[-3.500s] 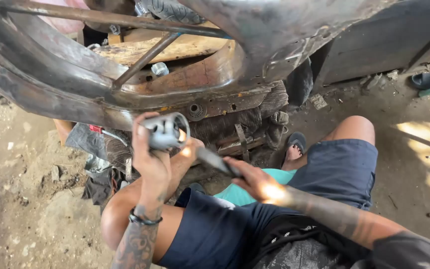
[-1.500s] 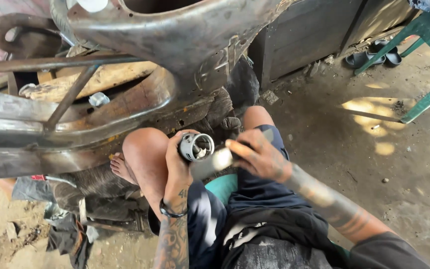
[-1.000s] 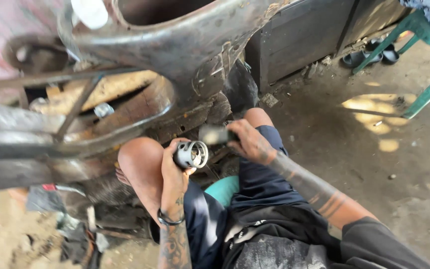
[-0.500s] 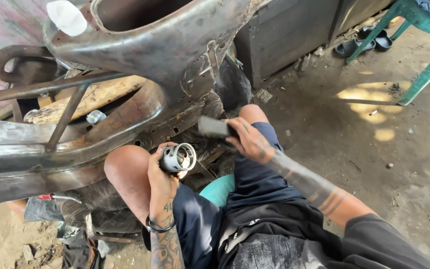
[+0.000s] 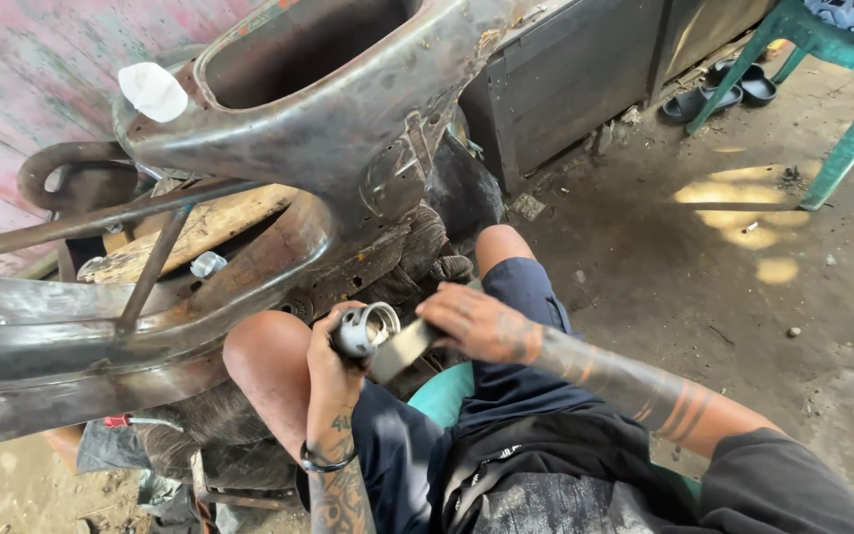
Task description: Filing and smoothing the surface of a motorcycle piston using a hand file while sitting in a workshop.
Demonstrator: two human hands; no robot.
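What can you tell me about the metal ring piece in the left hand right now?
The ring piece is a short, shiny steel cylinder with an open round end facing up and towards the camera, worn and scuffed. The left hand wraps it from below, over the bare knee. A flat grey tool, held by the right hand, lies against its side.

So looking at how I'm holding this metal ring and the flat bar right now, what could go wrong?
1. The flat bar in your right hand presses against the metal ring, close to your left hand; a slip could hit those fingers.
2. You work right above a bare knee, so a dropped part might land on it.
3. The rusty metal frame hangs close overhead, so rising could mean a bump.
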